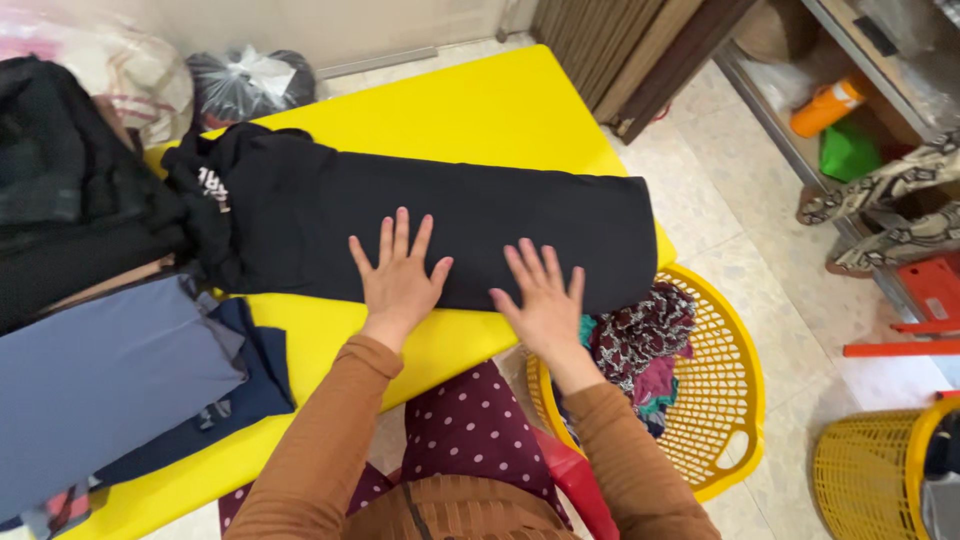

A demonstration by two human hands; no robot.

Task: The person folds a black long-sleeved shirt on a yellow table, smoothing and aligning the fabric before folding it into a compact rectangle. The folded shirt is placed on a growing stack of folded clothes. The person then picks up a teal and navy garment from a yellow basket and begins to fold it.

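— What is under the hands?

— A black garment [460, 225], folded into a long band, lies across the middle of a yellow table [500, 110]. Both of the person's hands press flat on its near edge: the left hand [398, 275] toward the centre, the right hand [545, 298] just beside it, nearer the table's right end. Fingers are spread wide on both, palms down — nothing is gripped.

— And around it?

— At the garment's left end the fabric bunches into a crumpled heap with a small white print. Left of that, a stack of folded clothes [110, 370] in grey-blue and navy rests on the table's near-left part, with more dark clothing [70, 190] piled behind it. A yellow plastic laundry basket [725, 400] stands on the tiled floor just beside the table's right corner, holding patterned and coloured fabric [640, 340]; the right wrist reaches over its rim. A second yellow basket [880, 470] sits farther right, well apart. A dark tied plastic bag [250, 85] rests beyond the table's far edge.
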